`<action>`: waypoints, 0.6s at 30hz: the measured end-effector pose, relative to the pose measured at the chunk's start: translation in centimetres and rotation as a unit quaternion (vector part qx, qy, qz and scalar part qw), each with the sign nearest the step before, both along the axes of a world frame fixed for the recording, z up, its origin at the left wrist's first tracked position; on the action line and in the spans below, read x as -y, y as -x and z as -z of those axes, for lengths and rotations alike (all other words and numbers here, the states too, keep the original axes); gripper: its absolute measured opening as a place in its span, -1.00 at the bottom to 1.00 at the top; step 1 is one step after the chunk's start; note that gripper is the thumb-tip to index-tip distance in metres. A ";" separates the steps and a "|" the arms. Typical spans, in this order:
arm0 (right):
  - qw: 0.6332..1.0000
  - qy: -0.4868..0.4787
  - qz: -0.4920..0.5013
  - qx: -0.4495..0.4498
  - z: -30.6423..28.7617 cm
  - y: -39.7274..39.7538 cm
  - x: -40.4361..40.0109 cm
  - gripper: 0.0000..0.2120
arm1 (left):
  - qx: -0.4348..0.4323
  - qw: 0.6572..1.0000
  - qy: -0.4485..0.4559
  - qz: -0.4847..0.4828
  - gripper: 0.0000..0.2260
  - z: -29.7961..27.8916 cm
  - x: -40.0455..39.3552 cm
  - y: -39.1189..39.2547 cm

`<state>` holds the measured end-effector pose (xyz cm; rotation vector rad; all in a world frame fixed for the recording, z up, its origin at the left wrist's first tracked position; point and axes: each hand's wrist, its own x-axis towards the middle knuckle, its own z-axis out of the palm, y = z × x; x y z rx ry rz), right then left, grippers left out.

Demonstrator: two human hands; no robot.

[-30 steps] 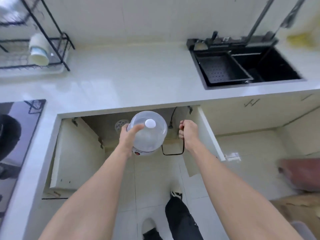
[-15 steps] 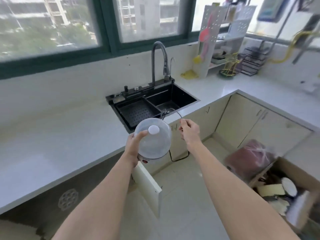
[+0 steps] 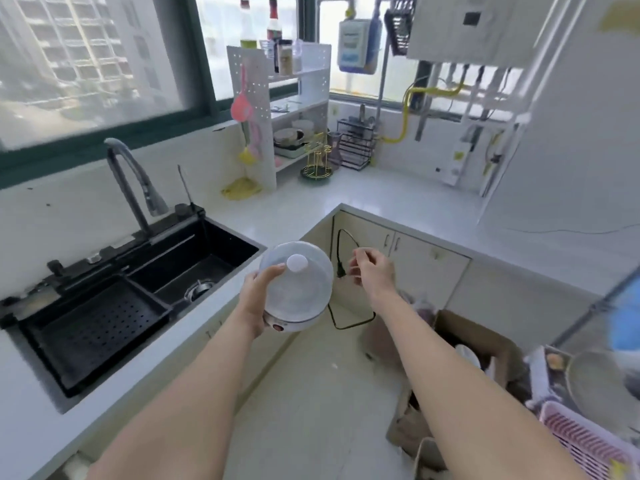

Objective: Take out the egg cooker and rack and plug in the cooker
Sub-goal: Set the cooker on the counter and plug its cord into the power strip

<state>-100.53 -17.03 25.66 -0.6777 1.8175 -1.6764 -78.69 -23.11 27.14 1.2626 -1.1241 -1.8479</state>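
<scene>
Left hand clamps the cooker in mid-air, off the surface's inner corner by the sink. Right hand pinches the cord — plug dangling. Best now: keep it level, gather the slack, set it down before plugging in — the rack isn't visible.
</scene>
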 end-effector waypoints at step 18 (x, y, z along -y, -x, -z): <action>0.982 0.000 0.182 0.057 1.9 28.9 18.1 -0.84 | -0.023 0.973 0.001 0.231 -0.42 2.2 25.8 37.2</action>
